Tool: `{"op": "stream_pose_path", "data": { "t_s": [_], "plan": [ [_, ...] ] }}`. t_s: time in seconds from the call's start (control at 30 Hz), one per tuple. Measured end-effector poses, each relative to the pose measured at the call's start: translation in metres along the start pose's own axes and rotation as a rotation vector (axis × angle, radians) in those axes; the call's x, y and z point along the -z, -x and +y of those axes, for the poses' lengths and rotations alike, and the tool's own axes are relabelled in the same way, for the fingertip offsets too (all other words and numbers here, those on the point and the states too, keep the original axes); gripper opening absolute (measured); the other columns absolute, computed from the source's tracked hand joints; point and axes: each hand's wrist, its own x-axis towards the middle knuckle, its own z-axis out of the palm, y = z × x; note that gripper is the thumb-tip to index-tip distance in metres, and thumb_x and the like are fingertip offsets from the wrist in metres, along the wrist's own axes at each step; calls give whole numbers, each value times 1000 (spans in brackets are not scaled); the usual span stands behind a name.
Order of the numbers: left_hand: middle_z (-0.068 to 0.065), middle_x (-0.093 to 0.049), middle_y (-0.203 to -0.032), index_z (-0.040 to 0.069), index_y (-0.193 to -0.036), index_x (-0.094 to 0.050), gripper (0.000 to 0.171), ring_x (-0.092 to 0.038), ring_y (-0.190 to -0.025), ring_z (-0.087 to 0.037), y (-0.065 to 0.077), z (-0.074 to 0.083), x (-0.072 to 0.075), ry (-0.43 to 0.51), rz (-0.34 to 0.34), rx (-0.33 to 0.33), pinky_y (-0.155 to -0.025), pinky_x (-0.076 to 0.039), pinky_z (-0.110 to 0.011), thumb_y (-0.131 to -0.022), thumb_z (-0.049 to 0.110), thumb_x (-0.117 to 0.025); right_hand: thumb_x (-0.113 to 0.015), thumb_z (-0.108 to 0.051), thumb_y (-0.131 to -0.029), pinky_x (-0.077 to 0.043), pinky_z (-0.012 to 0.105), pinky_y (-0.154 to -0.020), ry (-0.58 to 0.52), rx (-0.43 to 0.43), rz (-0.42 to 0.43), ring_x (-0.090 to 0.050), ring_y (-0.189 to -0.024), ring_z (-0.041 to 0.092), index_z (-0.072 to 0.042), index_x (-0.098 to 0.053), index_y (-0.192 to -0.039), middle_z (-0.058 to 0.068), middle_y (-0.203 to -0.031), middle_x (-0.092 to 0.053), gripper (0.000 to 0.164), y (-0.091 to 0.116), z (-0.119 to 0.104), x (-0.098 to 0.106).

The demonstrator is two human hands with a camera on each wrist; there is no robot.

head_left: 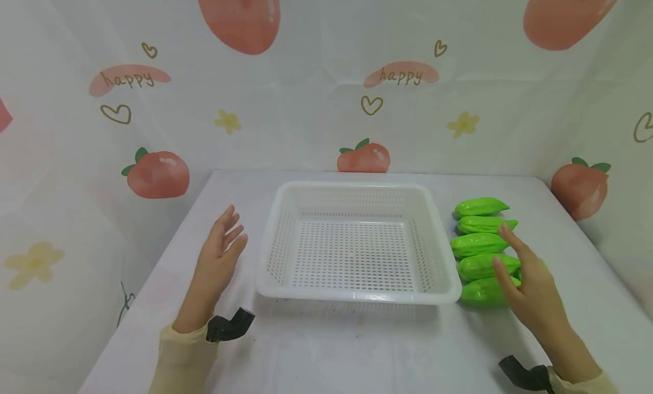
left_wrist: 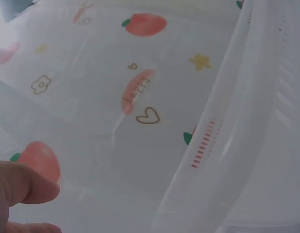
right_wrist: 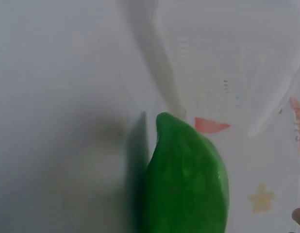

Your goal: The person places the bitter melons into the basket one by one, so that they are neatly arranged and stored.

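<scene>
Holding nothing with left hand (head_left: 218, 262) at lower left or right hand (head_left: 534, 292) at lower right, with fingers loosely parted. Find the green gourds (head_left: 478, 245) in a column at right of the frame, beside the white basket (head_left: 326, 293). Probably light, stiff, slippery; grip across the thick middle, not the tapered tip.

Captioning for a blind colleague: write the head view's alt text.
A person's right hand is near a row of glossy green vegetables beside a perforated white basket; the left hand is on the basket's other side. A fruit-print cloth hangs behind.
</scene>
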Motion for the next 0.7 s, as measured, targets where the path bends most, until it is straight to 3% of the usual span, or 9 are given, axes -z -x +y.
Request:
{"op": "stream_pose_path", "data": {
  "t_s": [0.13,0.23,0.3,0.33,0.37,0.5,0.53,0.6,0.7],
  "plan": [
    [-17,-26,-157,16,-156,-15,66,-33,-141,-35,-3,-4,-2,81,-51,65,-110,-33,-51,-101,21,-50,-59,-10,-94,-17,4,-105,35,-28,-62,-31,-132,-10,-12,-43,-146,9,-143,-51,55,7,4,3],
    [-15,-24,-158,17,-156,-13,68,-32,-142,-33,-4,-8,-1,160,-94,105,-111,-33,-49,-100,23,-51,-59,-12,-95,-37,31,-107,73,-76,-127,-44,-132,17,-16,-45,-146,16,-137,-55,53,12,6,6],
    [-14,-23,-158,16,-156,-12,71,-32,-142,-33,-5,-11,-1,203,-118,125,-110,-34,-49,-100,25,-53,-59,-12,-94,-43,48,-92,97,-91,-155,-51,-121,32,-18,-47,-144,22,-129,-59,52,14,7,8],
    [-13,-23,-158,17,-156,-12,72,-32,-141,-33,-5,-12,-1,217,-130,136,-110,-34,-49,-99,27,-54,-61,-12,-93,-43,50,-84,108,-86,-159,-54,-116,33,-18,-49,-143,23,-125,-61,51,15,7,8],
    [-13,-23,-158,17,-156,-11,74,-32,-142,-33,-6,-13,-1,231,-142,150,-110,-35,-49,-98,28,-55,-62,-12,-92,-41,50,-78,115,-78,-160,-55,-111,32,-17,-51,-141,23,-121,-63,50,16,8,9],
    [-12,-23,-159,19,-156,-11,76,-32,-142,-32,-9,-17,-2,251,-181,198,-109,-35,-52,-97,31,-57,-67,-12,-89,-40,33,-80,132,-59,-165,-50,-114,-1,-19,-57,-135,18,-116,-67,47,20,13,11],
    [-11,-23,-159,20,-156,-11,76,-32,-142,-33,-9,-18,-3,253,-191,209,-108,-35,-53,-97,32,-58,-67,-12,-89,-41,34,-80,134,-61,-174,-52,-115,1,-18,-58,-134,19,-116,-66,46,21,14,12],
    [-11,-23,-159,21,-156,-12,76,-32,-142,-33,-10,-20,-3,268,-212,226,-108,-34,-57,-97,31,-58,-66,-14,-90,-43,41,-82,130,-88,-209,-54,-120,11,-18,-58,-134,20,-118,-65,44,22,17,14],
    [-11,-23,-159,22,-156,-12,77,-33,-140,-34,-11,-22,-3,275,-253,238,-107,-34,-60,-97,33,-58,-64,-17,-93,-41,58,-78,123,-148,-276,-55,-113,44,-16,-58,-133,23,-122,-63,41,23,20,17]
  ]
}}
